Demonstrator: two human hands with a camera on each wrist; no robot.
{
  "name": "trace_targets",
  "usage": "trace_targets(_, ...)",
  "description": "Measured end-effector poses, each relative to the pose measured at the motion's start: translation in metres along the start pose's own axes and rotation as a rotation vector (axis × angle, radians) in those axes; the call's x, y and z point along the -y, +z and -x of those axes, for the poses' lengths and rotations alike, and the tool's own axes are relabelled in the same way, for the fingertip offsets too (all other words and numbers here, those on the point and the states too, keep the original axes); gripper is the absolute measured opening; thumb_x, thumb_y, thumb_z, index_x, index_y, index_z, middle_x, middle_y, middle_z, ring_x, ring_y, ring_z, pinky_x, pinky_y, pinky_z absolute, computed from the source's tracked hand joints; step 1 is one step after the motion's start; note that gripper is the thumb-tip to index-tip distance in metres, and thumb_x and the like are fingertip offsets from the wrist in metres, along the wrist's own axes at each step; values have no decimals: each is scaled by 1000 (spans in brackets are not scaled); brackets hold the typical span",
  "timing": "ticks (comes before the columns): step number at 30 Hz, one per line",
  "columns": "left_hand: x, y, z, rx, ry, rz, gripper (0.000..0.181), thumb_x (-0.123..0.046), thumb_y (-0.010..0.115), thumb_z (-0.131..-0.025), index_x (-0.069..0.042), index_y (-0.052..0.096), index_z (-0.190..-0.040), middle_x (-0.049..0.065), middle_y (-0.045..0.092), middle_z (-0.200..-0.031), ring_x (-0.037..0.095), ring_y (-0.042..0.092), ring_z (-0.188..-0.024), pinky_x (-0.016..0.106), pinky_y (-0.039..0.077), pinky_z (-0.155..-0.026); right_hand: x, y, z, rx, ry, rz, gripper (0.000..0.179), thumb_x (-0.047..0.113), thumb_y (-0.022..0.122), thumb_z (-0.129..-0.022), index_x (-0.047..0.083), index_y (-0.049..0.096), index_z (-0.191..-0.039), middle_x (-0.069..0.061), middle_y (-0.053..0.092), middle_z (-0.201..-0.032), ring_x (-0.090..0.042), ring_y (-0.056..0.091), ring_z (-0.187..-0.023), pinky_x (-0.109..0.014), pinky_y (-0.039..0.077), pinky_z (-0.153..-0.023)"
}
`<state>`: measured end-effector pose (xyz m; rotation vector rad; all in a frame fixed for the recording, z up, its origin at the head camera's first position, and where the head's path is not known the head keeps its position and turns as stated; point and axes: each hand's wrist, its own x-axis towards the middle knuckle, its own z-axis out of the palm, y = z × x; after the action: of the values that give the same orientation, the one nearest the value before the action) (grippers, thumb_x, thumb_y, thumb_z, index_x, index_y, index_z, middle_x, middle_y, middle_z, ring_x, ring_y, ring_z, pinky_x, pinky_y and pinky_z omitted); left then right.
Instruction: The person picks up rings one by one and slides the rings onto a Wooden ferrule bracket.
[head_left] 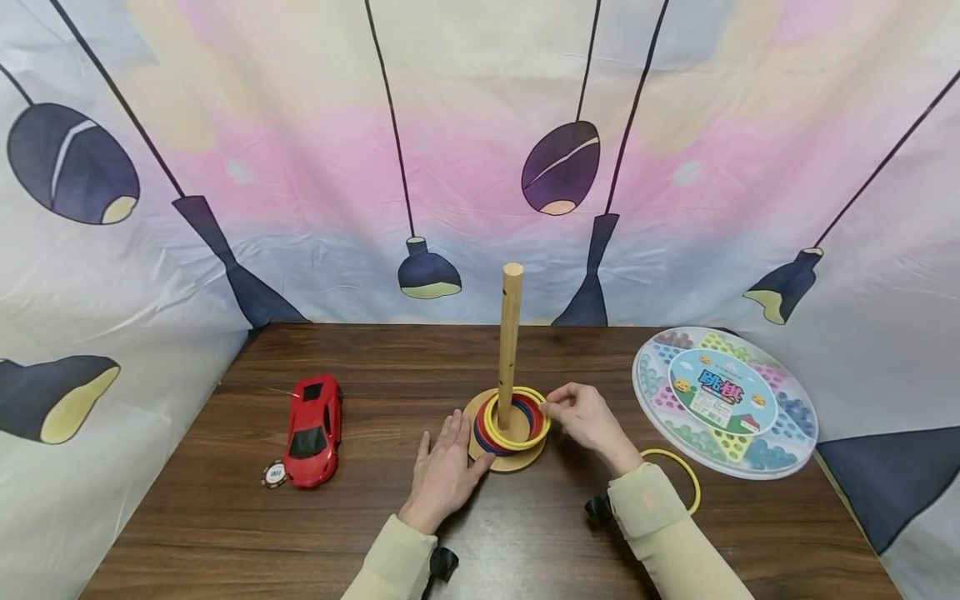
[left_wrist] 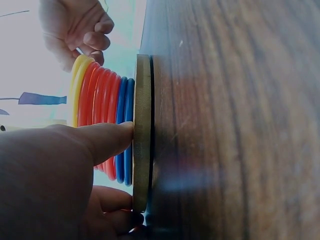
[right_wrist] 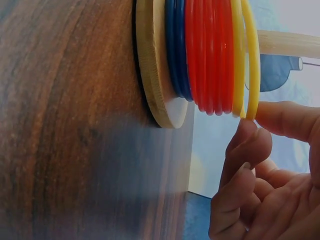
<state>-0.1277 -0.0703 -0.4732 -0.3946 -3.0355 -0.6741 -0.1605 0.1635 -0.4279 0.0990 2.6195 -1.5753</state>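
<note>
A wooden peg (head_left: 509, 342) stands upright on a round wooden base (head_left: 517, 463), with a stack of plastic rings around it. In the right wrist view, blue rings (right_wrist: 180, 60) lie lowest, several red rings (right_wrist: 210, 65) come above them, and yellow is on top. My right hand (head_left: 588, 419) pinches the uppermost yellow ring (right_wrist: 253, 65) at its right side, between thumb and fingers; a thin gap shows under it there. My left hand (head_left: 446, 472) rests at the base's left side, fingers extended, its thumb (left_wrist: 107, 140) touching the base's edge beside the blue rings.
Another yellow ring (head_left: 697, 492) lies on the table, partly hidden by my right forearm. A round Chinese checkers box (head_left: 780, 400) is at the right. To the left are a red toy car (head_left: 315, 429) and a poker chip (head_left: 274, 474). A printed curtain (head_left: 465, 125) hangs behind.
</note>
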Motion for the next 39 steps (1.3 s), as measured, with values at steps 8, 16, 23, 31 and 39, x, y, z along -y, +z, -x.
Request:
trace_targets(8,-1,-1,-1,10,-3,-7,76,-48,60,-93,0,38,-148,18,33,-154,30,29,-143,60,17,-112,-4,1,-1,4,-25,28,18,15,69,-90,-1,64,-96,-14,62,-73,-23,56,-55,-29,43,-50)
trace_targets(16,-2,-2,-1,13,-3,0,76,-46,61,-93,0,38,-148,18,33,-154,30,29,-143,60,16,-112,-3,-3,2,-2,-15,55,20,20,69,-90,1,65,-97,-11,62,-74,-22,58,-57,-29,45,-52)
trace_targets(23,-3,-2,-2,11,-1,-6,76,-47,61,-93,0,38,-148,18,33,-153,30,30,-142,60,17,-112,-3,-18,14,-22,-3,139,27,28,67,-91,3,65,-103,-5,59,-76,-16,54,-62,-29,44,-57)
trace_targets(31,-1,-1,-1,9,0,-4,75,-46,61,-93,0,38,-148,18,33,-153,30,30,-142,60,17,-112,-14,-50,36,-46,13,249,36,35,66,-93,1,63,-106,-6,55,-80,-17,50,-67,-30,42,-59)
trace_targets(39,0,-1,0,8,0,-3,76,-47,60,-93,1,38,-148,18,33,-153,30,29,-142,60,17,-112,-37,-93,66,-50,91,433,39,39,63,-93,1,62,-102,-4,60,-78,-16,53,-65,-32,43,-56)
